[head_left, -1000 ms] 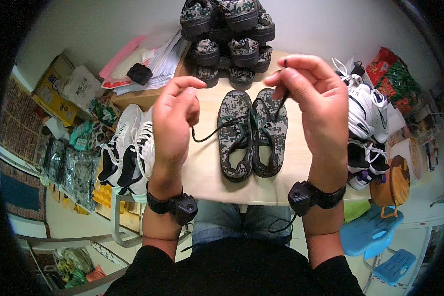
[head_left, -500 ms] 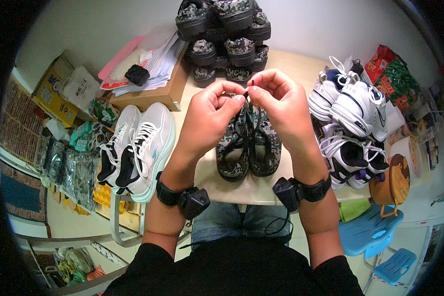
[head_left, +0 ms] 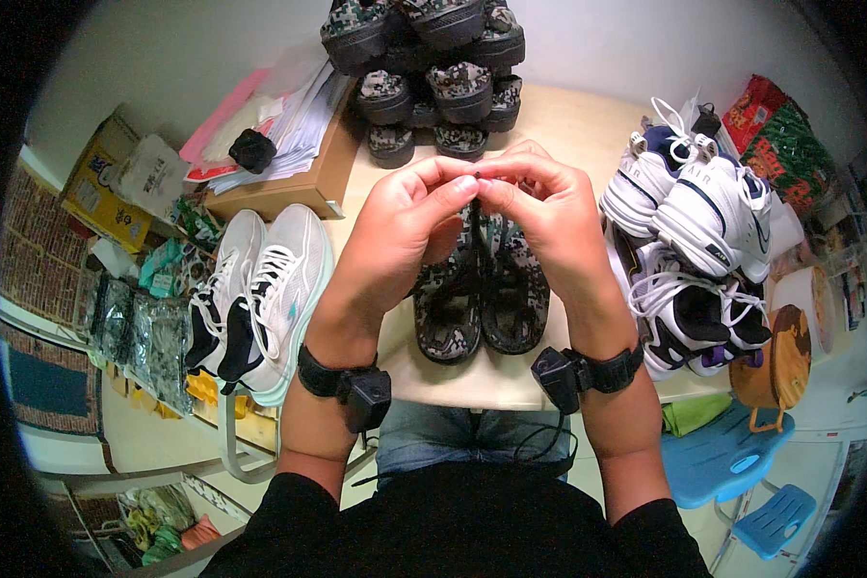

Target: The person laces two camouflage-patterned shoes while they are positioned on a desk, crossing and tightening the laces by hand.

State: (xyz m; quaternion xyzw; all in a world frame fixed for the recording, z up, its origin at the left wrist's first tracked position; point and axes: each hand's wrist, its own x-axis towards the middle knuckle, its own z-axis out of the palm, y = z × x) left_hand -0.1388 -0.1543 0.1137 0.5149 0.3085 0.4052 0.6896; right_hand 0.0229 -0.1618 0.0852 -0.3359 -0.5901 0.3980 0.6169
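A thin black lace (head_left: 474, 207) is pinched between the fingertips of both hands, which meet just above a pair of camouflage shoes (head_left: 482, 299) lying side by side near the front edge of the table (head_left: 568, 125). The left hand (head_left: 405, 226) has its thumb and forefinger closed on the lace's upper end, the other fingers curled loosely; the right hand (head_left: 549, 217) mirrors it, its fingertips touching those of the left and gripping the same lace, which drops down toward the shoes. Each wrist carries a black band with a small box. At the table's far edge stands a stack of camouflage shoes (head_left: 429, 72). On the right side of the table lie white trainers (head_left: 694, 202), with dark ones just in front. Off the left edge, a pair of pale grey trainers (head_left: 265, 289) rests on a chair, and a brown box (head_left: 299, 188) with papers sits at the far left corner.
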